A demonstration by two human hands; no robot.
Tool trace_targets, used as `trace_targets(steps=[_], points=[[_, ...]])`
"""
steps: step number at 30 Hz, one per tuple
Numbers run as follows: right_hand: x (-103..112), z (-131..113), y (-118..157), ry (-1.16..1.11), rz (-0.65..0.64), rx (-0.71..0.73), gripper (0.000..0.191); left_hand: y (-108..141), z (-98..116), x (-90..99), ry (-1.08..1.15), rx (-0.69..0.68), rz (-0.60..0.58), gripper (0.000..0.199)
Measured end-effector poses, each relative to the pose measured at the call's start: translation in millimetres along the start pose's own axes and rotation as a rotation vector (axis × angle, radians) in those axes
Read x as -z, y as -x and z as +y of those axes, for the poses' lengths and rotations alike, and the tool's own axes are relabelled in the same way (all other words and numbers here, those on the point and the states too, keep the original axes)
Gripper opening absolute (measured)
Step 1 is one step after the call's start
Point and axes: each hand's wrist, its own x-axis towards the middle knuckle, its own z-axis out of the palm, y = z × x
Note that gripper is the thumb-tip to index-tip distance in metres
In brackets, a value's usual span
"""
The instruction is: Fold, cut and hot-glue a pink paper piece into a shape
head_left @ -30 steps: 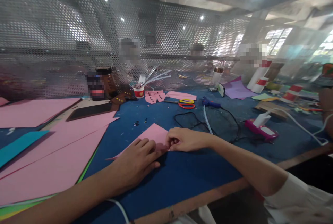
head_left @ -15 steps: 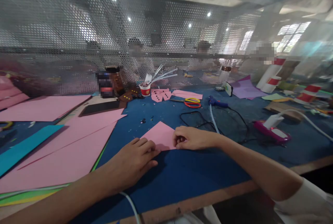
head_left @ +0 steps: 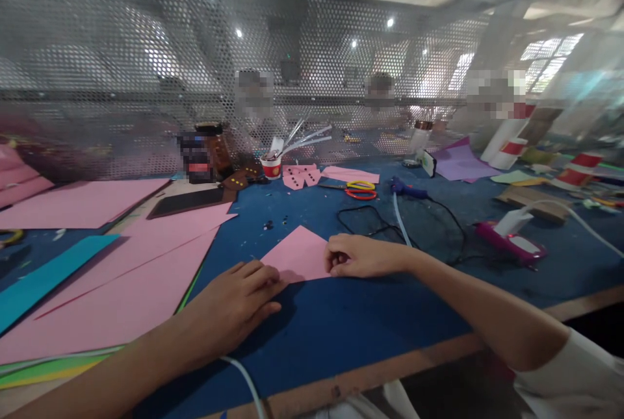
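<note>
I'm having one pink paper [head_left: 302,253] lying on the blue table [head_left: 370,334] in front of me, one corner pointing away, and my two hands are staying apart with it between them. My left hand [head_left: 246,299] is resting over its left side, fingers loosely bent, thumb sticking out apart from them. My right hand [head_left: 355,255] is curling in at its right corner; I cannot tell whether finger and thumb are pinching it. Beyond it, one pair of scissors [head_left: 359,190] is lying with one yellow and one red handle, and one blue glue gun [head_left: 408,190] is lying to their right. Behind the scissors, one plain pink strip [head_left: 351,175] is lying beside one dotted pink piece [head_left: 301,176], and one cup [head_left: 272,168] is holding several clear sticks. To my right, one magenta power strip [head_left: 509,242] is bearing one white plug [head_left: 513,223]. To my left, one teal strip [head_left: 58,276] and one dark tablet [head_left: 188,203] are lying on large pink sheets [head_left: 127,289].
</note>
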Motion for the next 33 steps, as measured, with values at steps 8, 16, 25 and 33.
trace_targets(steps=[8,16,25,33], points=[[0,1,-1,-0.008,0.0,-0.004,0.01,4,-2,2.8,-0.08,-0.059,0.027,0.029],[2,-6,0,-0.021,-0.008,-0.04,0.012,14,-15,8.5,0.057,-0.033,0.067,0.025],[1,-6,0,-0.033,-0.006,-0.045,0.012,23,-24,4.3,0.095,-0.051,0.115,0.022],[2,-7,0,-0.034,-0.01,-0.045,0.012,27,-34,5.3,0.156,-0.059,0.129,0.017]])
